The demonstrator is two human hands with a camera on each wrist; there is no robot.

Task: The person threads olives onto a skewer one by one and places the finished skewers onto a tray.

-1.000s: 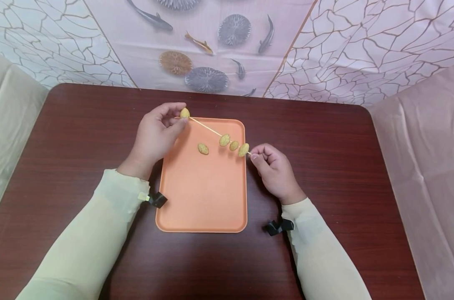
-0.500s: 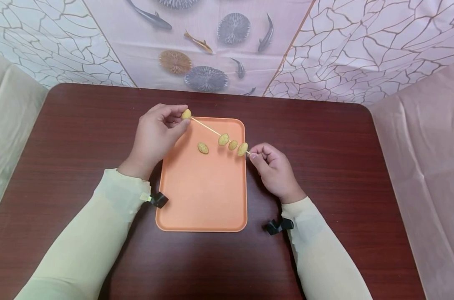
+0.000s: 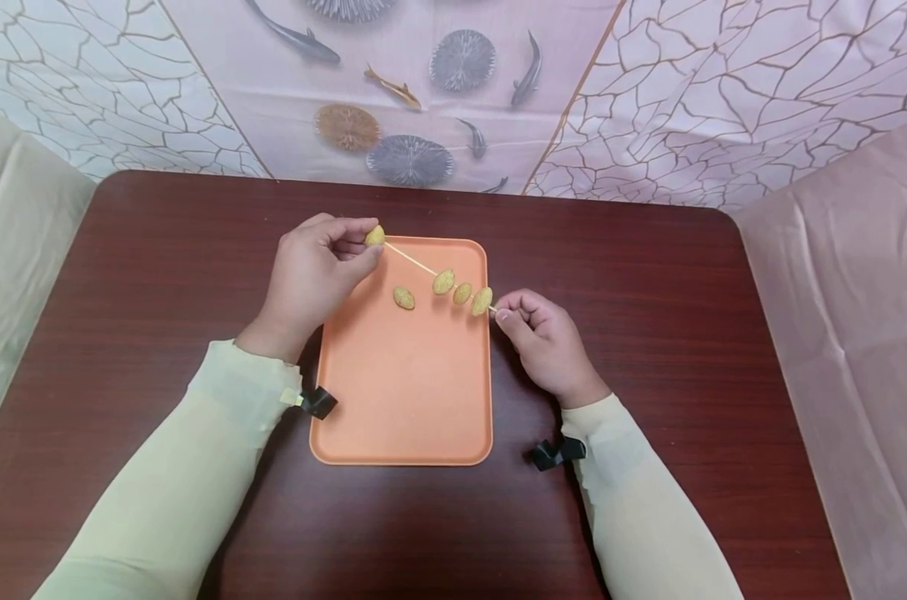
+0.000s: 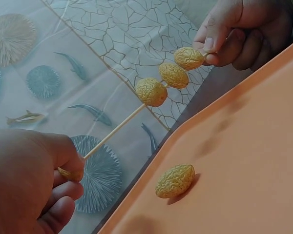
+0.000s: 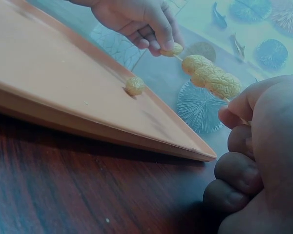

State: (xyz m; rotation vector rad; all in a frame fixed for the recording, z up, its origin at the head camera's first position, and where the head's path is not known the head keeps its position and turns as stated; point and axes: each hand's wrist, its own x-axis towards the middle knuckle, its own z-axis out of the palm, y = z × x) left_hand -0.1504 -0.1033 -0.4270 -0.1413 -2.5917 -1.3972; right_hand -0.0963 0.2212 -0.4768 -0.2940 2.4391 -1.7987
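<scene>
A thin wooden skewer slants above the tray. Three wrinkled yellow fruits are threaded on it close to its right end. My right hand pinches that end between thumb and forefinger, just outside the tray's right edge. At the skewer's other end, my left hand holds another yellow fruit between thumb and fingertips; the skewer runs up to this fruit, its tip hidden. In the left wrist view, fingers cover most of the held fruit. One loose fruit lies on the tray below the skewer.
An orange rectangular tray rests on the dark red-brown table. Patterned cloth hangs behind the table's far edge, with plain pale cloth at the right side. Black wrist mounts sit on both sleeves.
My left hand has shifted slightly right and nearer with its fruit, narrowing the gap to the three threaded fruits. My right hand, still pinching the skewer, has barely moved left.
</scene>
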